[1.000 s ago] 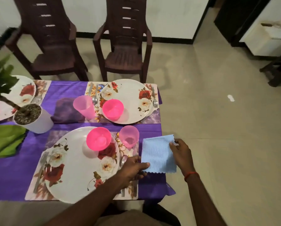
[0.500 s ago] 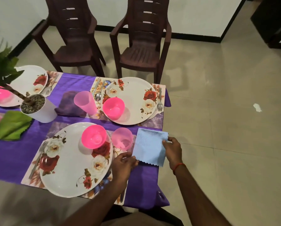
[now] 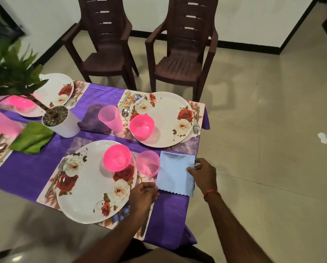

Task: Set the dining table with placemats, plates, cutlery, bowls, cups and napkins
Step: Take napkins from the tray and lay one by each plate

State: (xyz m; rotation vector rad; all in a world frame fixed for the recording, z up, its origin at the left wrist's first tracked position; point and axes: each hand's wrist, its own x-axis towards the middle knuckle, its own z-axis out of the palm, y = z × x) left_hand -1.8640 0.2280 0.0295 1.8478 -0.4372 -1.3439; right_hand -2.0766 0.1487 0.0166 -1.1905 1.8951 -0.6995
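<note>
A light blue napkin [image 3: 175,173] lies flat on the purple tablecloth [image 3: 168,215] at the table's right end, just right of the near pink cup [image 3: 148,166]. My right hand [image 3: 203,174] pinches its right edge. My left hand [image 3: 143,194], fingers curled, holds its near-left corner. The near setting has a floral plate [image 3: 87,186] on a placemat [image 3: 75,147], a pink bowl [image 3: 117,157] on the plate, and a fork [image 3: 56,175] at the left. A knife [image 3: 143,226] is partly hidden under my left wrist.
The far setting has a floral plate [image 3: 166,118], pink bowl [image 3: 141,126], pink cup [image 3: 109,118], purple napkin [image 3: 92,118], spoon [image 3: 126,109] and fork [image 3: 196,122]. A potted plant [image 3: 62,122] and green napkin [image 3: 32,137] sit left. Two brown chairs [image 3: 183,54] stand beyond.
The blue napkin has slid inward from overhanging the table's right edge and now lies close to the pink cup. Both hands moved with it, and my view shifted.
</note>
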